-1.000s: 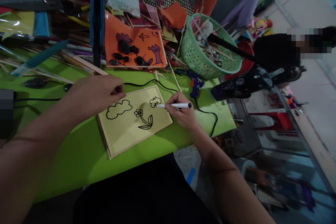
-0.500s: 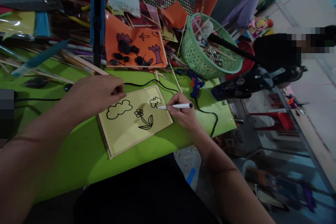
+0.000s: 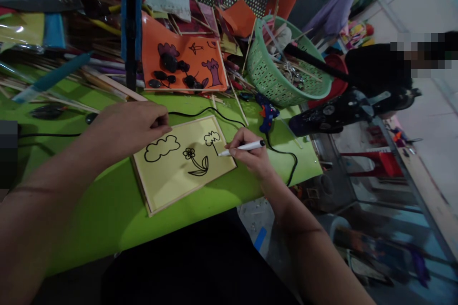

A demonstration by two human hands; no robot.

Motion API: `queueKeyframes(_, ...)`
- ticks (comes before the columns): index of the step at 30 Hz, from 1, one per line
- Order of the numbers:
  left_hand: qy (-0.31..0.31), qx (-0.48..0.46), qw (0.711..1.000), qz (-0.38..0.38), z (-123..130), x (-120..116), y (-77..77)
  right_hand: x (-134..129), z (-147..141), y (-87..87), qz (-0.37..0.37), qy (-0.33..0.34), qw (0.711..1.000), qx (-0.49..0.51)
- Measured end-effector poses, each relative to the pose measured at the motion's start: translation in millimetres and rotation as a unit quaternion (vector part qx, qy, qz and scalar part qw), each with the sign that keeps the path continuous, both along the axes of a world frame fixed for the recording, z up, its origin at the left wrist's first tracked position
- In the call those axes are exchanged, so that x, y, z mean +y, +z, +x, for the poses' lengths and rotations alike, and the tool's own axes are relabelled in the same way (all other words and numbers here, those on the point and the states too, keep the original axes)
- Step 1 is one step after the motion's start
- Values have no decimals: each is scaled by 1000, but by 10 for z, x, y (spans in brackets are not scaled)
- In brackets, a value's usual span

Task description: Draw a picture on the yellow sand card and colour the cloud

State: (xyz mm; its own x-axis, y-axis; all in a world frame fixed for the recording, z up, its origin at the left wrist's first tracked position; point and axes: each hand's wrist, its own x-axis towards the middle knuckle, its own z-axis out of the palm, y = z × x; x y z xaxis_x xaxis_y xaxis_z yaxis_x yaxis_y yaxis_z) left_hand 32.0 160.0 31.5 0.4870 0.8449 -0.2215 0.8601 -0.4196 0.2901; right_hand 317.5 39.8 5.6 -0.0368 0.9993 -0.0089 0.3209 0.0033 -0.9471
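A yellow sheet edged with thin wooden strips, the framed panel (image 3: 171, 188), lies tilted on the green table (image 3: 89, 228). Black outlines on it show a cloud, a flower with leaves and a treetop with a line running down from it. My right hand (image 3: 252, 155) grips a white marker (image 3: 248, 146) with a black end, its tip on the panel at the foot of that line. At the panel's upper left edge rests my left hand (image 3: 138, 124), fingers curled inward; whether anything is inside them is hidden.
Behind the panel lies an orange decorated sheet (image 3: 150, 57) with black stones on it. A green basket (image 3: 289, 81) of tools stands at the back right, near a blue glue gun (image 3: 266, 113) and its black cord. Sticks, papers and a teal pen (image 3: 59, 76) crowd the left.
The marker has moved down and slightly right with my right hand, leaving a new black line below the treetop. My left hand has stayed in place.
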Motion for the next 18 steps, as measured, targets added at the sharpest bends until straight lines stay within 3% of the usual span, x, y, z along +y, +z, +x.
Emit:
queueKeyframes(5, 11, -63, 998, 17, -25, 10, -75, -11, 9, 31, -17, 15, 1000, 0)
queueKeyframes(9, 15, -49, 999, 18, -28, 10, -75, -2, 17, 20, -16, 16, 999, 27)
queueKeyframes(12, 11, -30, 999, 5, -18, 6, -33, 17, 20, -9, 18, -17, 999, 33)
queueKeyframes(18, -2, 18, 1000, -3, -9, 10, 0, 65, 16, -28, 82, -78, 993, -45)
